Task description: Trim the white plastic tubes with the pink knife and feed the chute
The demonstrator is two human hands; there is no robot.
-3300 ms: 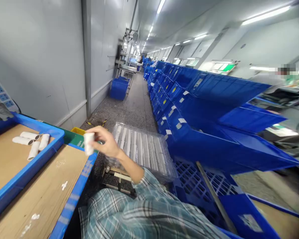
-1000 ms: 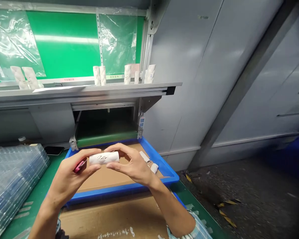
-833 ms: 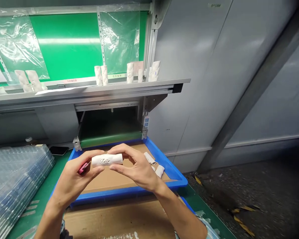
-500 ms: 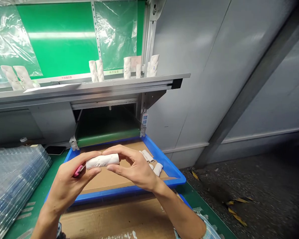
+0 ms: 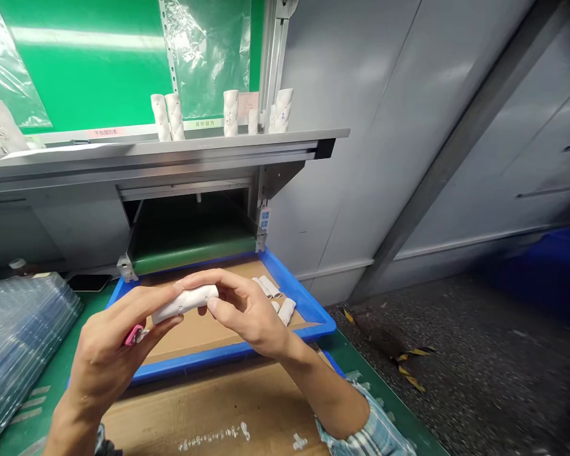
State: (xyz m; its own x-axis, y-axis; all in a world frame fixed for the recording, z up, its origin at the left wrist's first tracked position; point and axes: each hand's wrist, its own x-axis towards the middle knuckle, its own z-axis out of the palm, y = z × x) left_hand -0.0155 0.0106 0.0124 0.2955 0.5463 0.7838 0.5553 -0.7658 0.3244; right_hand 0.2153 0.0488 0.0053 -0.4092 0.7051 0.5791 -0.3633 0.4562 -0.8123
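Note:
Between both hands, above a blue tray, I hold a white tube-shaped piece with small marks along its side. My left hand grips its left end with thumb and fingers. A small pink object, its kind unclear, is also tucked in that hand. My right hand pinches the right end of the white tube. Several similar white tubes lie on the cardboard lining in the tray, right of my right hand.
A green conveyor belt ends at the tray's far side. Stacked clear plastic trays and a dark phone are at left. More white tubes stand on a metal shelf. Cardboard lies nearest me.
The white tube has been turned, so its printed lettering no longer shows and small round marks face me. It tilts more, right end higher. The whole view has shifted slightly.

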